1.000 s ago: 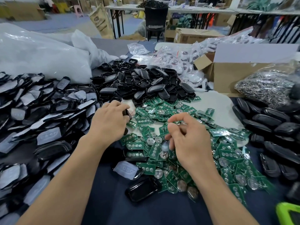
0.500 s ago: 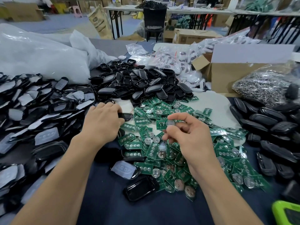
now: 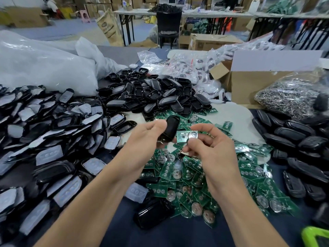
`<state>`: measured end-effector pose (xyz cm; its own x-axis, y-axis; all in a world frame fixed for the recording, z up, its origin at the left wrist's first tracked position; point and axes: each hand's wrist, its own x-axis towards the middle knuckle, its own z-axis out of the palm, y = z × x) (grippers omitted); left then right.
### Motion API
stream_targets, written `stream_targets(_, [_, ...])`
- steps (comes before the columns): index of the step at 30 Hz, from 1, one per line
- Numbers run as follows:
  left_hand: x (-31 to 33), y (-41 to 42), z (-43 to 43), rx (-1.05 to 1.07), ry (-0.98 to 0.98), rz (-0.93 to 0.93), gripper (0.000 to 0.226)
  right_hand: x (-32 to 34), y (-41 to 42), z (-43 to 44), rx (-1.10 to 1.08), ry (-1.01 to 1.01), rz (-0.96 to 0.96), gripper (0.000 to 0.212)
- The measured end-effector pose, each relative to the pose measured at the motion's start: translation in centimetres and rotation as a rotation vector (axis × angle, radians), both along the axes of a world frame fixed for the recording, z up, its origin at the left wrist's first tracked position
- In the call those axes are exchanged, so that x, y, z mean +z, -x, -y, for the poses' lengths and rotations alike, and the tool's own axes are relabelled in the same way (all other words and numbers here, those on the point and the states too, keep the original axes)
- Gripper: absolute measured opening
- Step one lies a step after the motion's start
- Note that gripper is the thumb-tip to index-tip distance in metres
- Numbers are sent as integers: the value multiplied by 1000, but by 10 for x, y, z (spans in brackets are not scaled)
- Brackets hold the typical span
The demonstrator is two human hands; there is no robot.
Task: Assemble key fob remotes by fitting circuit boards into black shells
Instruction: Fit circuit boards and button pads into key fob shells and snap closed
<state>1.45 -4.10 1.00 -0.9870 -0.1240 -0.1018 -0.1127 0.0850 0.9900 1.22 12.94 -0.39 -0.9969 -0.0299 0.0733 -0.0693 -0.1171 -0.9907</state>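
Green circuit boards [image 3: 187,177] lie heaped beneath both hands, likely so either can reach them. Above that heap the left hand [image 3: 142,145], palm up and fingers curled, grips a black shell [image 3: 171,128] nearly upright. The right hand [image 3: 213,152] pinches a single board [image 3: 186,136] between thumb and fingertips, just beside the shell, apparently to line it up for fitting. Beyond the hands lies a pile of empty shells [image 3: 156,97].

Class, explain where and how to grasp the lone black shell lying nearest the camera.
Pinch the black shell across its two long edges, coming from above near its left end: it lies flat on the cloth, and boards crowd its right end.
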Motion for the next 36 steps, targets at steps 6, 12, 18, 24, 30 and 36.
stream_targets(6, [4,-6,-1,-192,-197,72,47,5,-3,0,5,-61,-61,24])
stream_targets(12, [6,-5,11,-329,-249,64,31,3,-3,0,-74,-132,-66,27])
stream_targets(18, [3,-2,20,-424,-193,73,35,-1,-1,0,-101,-201,-87,25])
stream_targets(24, [0,-1,20,-275,-73,63,31,-3,0,0,-135,-245,-117,31])
stream_targets(30, [-3,1,16,-145,32,47,20,-2,-1,0,-163,-332,-207,33])
stream_targets(36, [-3,-1,13,-105,60,-13,29,-1,-6,4,-97,-439,-273,30])
